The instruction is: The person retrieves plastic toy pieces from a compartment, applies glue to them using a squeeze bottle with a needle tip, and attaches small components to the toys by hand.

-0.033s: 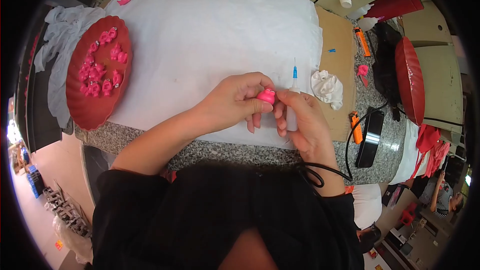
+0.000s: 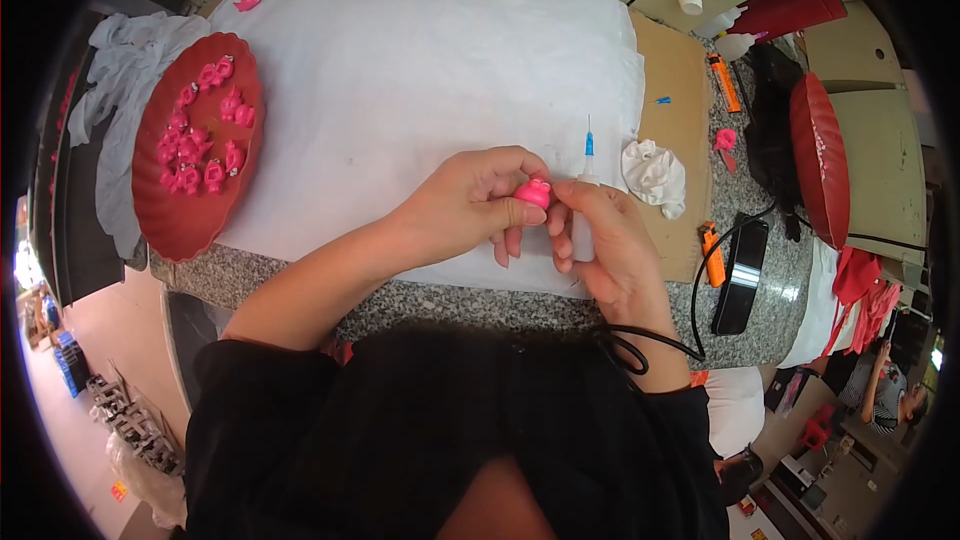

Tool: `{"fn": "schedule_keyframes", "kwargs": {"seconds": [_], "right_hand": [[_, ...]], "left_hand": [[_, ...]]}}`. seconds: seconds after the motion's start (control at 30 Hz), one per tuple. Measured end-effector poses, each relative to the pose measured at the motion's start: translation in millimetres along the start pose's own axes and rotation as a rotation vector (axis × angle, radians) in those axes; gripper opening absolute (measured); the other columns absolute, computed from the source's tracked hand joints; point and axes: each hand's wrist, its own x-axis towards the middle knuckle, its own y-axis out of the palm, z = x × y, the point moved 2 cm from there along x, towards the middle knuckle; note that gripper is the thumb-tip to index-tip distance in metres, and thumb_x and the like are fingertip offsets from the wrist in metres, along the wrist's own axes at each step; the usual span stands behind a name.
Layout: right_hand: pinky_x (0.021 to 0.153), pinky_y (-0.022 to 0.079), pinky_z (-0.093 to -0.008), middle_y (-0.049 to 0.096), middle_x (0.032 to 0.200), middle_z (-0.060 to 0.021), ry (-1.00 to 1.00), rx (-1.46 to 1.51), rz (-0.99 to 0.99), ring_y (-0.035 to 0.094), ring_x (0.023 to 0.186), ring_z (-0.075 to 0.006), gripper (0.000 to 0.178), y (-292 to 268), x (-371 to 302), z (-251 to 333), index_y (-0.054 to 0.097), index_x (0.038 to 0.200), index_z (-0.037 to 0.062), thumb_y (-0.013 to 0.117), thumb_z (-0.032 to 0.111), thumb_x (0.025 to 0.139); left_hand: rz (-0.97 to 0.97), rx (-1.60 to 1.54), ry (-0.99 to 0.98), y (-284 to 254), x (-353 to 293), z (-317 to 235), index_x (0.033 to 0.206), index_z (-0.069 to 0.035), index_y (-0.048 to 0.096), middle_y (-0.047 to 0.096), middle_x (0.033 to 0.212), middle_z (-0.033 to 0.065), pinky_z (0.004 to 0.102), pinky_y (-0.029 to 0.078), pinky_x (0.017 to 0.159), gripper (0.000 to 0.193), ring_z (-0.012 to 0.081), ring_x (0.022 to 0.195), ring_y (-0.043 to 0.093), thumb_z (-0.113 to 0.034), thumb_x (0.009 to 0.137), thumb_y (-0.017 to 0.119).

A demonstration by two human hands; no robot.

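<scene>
Between the thumb and fingers of my left hand (image 2: 480,195) is a small pink figurine (image 2: 533,193), held over the white cloth (image 2: 400,70). My right hand (image 2: 615,230) is closed around a white squeeze bottle (image 2: 583,235) with a blue needle tip (image 2: 589,144), which points away from me. The right thumb and forefinger come up against the figurine's right side; whether they grip it, I cannot tell. To the left, a red scalloped tray (image 2: 155,205) holds several similar pink figurines (image 2: 190,145) with small metal parts.
Right of the cloth lie a crumpled white rag (image 2: 655,178), a loose blue needle tip (image 2: 664,100), orange lighters (image 2: 724,83) and a black phone (image 2: 741,278). A black cord (image 2: 697,310) runs past my right wrist. A second red tray (image 2: 820,160) stands far right.
</scene>
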Motion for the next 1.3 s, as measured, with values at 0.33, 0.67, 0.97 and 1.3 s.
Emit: {"fn": "schedule_keyframes", "kwargs": {"seconds": [0.33, 0.67, 0.97, 1.3], "right_hand": [[0.047, 0.036, -0.0251, 0.052, 0.063, -0.0006, 0.031, 0.116, 0.028, 0.046, 0.053, -0.0096, 0.02, 0, 1, -6, 0.057, 0.07, 0.0054, 0.059, 0.023, 0.08], [0.047, 0.037, -0.0264, 0.052, 0.063, -0.0013, -0.003, 0.13, 0.039, 0.047, 0.052, -0.0105, 0.017, 0, 2, -11, 0.057, 0.072, 0.0048, 0.058, 0.02, 0.08], [0.047, 0.04, -0.0272, 0.054, 0.063, -0.0031, -0.045, 0.112, 0.001, 0.049, 0.052, -0.0121, 0.014, 4, 3, -12, 0.059, 0.08, 0.0023, 0.057, 0.016, 0.08], [0.049, 0.044, -0.0274, 0.057, 0.065, -0.006, -0.116, 0.053, -0.001, 0.053, 0.053, -0.0137, 0.013, 6, 5, -14, 0.059, 0.082, 0.0, 0.055, 0.013, 0.082]], "left_hand": [[-0.062, -0.041, -0.019, -1, 0, -2, 0.11, 0.001, 0.057, 0.062, 0.078, 0.0066, 0.022, 0.049, 0.049, 0.028, 0.0104, 0.054, 0.056, -0.004, 0.082, 0.058], [-0.073, -0.015, -0.016, 3, 0, -1, 0.107, 0.001, 0.058, 0.061, 0.075, 0.0059, 0.0207, 0.047, 0.045, 0.025, 0.0093, 0.053, 0.055, -0.002, 0.082, 0.057], [-0.132, 0.065, -0.041, 3, -4, -5, 0.107, 0.003, 0.057, 0.061, 0.072, 0.0055, 0.0186, 0.043, 0.041, 0.026, 0.008, 0.052, 0.054, 0.001, 0.082, 0.055], [-0.025, -0.12, 0.002, -3, -2, -5, 0.107, 0.001, 0.06, 0.062, 0.075, 0.0061, 0.0219, 0.046, 0.053, 0.025, 0.0096, 0.061, 0.056, -0.007, 0.085, 0.053]]}}
